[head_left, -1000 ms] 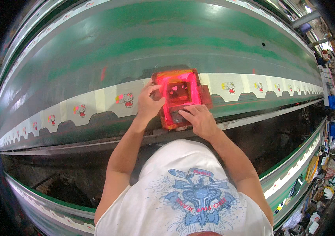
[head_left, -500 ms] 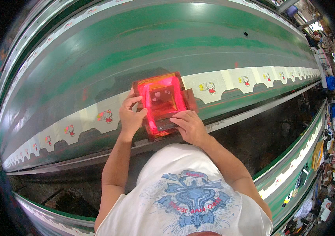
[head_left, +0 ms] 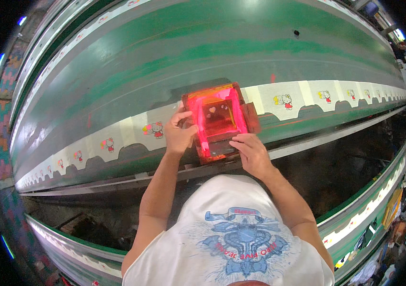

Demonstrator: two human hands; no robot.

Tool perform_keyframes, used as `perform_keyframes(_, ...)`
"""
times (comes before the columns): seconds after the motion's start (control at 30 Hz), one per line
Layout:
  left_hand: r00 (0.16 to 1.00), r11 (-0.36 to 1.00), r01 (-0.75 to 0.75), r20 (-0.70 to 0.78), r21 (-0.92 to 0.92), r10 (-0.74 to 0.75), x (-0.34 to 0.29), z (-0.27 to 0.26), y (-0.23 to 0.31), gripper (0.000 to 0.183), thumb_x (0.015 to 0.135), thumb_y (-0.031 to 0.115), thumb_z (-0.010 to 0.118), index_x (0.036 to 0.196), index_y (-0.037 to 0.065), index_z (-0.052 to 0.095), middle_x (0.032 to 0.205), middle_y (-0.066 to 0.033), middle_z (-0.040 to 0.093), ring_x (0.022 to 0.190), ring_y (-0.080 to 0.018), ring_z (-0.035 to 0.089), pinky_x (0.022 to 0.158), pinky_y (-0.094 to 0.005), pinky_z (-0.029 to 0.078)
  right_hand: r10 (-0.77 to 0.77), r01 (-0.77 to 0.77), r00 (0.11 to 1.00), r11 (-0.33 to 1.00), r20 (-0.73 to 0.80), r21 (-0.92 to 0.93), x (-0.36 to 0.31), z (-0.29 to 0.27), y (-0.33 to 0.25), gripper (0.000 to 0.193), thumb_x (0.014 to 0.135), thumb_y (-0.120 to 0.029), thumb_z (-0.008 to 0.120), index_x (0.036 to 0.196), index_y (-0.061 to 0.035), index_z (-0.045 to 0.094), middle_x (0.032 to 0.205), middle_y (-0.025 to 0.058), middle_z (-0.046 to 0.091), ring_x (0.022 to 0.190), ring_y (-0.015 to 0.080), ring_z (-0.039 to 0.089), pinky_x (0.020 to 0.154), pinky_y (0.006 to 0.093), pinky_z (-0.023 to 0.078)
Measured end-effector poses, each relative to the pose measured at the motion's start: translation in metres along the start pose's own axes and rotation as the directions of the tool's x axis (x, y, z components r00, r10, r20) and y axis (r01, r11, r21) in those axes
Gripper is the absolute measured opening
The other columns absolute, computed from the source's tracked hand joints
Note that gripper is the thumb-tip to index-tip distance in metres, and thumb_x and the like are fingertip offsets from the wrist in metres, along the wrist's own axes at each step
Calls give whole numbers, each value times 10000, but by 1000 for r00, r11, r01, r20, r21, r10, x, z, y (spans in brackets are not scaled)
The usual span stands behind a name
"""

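A small red-stained screen printing frame (head_left: 240, 117) lies over a white fabric strip (head_left: 260, 97) on a long green-and-grey table (head_left: 203, 57). Bright pink ink lines its inner sides, and pale heart shapes show in the mesh. My left hand (head_left: 180, 135) grips its left side, fingers toward the far corner and thumb lower down. At the near right part of the frame, my right hand (head_left: 254, 155) has its thumb and fingers pinched on the near edge. Part of the frame's underside and the fabric beneath is hidden.
Printed cartoon cat figures (head_left: 285, 101) repeat along the strip on both sides, with scalloped dark gaps at its near border. A metal rail (head_left: 303, 143) runs along the table's front edge. Another long table (head_left: 369, 200) stands behind me, beside cluttered goods (head_left: 398, 214) at the right.
The view has swung, so the table, frame and both hands appear farther right. Both hands stay on the frame, which still lies between the same two printed figures.
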State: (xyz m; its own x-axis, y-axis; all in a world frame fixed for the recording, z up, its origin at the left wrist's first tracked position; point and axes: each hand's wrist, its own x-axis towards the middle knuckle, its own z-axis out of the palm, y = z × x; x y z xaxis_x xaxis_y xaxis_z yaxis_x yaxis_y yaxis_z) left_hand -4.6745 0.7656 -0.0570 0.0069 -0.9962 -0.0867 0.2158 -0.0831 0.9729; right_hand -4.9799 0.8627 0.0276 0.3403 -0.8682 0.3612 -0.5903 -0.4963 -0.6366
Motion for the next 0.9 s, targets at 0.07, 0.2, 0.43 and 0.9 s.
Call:
perform_keyframes(0.07, 1000, 999, 18, -4, -38, -18, 0, 4, -3, 546, 829, -195, 849, 1342, -18, 793, 1745, -201, 587, 1337, -242, 727, 1106, -399, 624, -17, 17, 1000, 999, 5, 43, -2, -8, 11, 481, 872, 92, 758, 1327, -54, 814, 1349, 150, 772, 1295, 401, 732, 1154, 540, 606)
perform_keyframes(0.2, 991, 993, 108, -78, -55, -112, -2, 11, 2, 585, 823, -246, 836, 1343, 21, 809, 1431, -91, 783, 1049, -157, 770, 864, -321, 676, -45, 43, 999, 993, 11, 107, -1, -16, 22, 497, 874, 97, 754, 1346, -51, 807, 1352, 159, 773, 1308, 405, 733, 1154, 544, 607)
perform_keyframes(0.43, 997, 995, 70, -27, -73, -72, -1, 14, 7, 563, 828, -258, 826, 1316, 22, 809, 1324, -81, 805, 1042, -153, 772, 833, -311, 678, -49, 48, 999, 996, 8, 78, 5, -17, 18, 507, 869, 88, 745, 1355, -45, 798, 1360, 162, 767, 1303, 405, 732, 1138, 547, 598)
perform_keyframes(0.9, 995, 979, 98, -3, -179, -100, 5, 18, -9, 399, 796, -229, 829, 1130, -22, 764, 1816, -224, 541, 1484, -255, 680, 1143, -403, 594, -1, 201, 869, 914, 495, -351, 62, -27, -7, 323, 900, -65, 762, 1222, -54, 789, 1155, 153, 789, 1155, 369, 769, 1027, 514, 599)
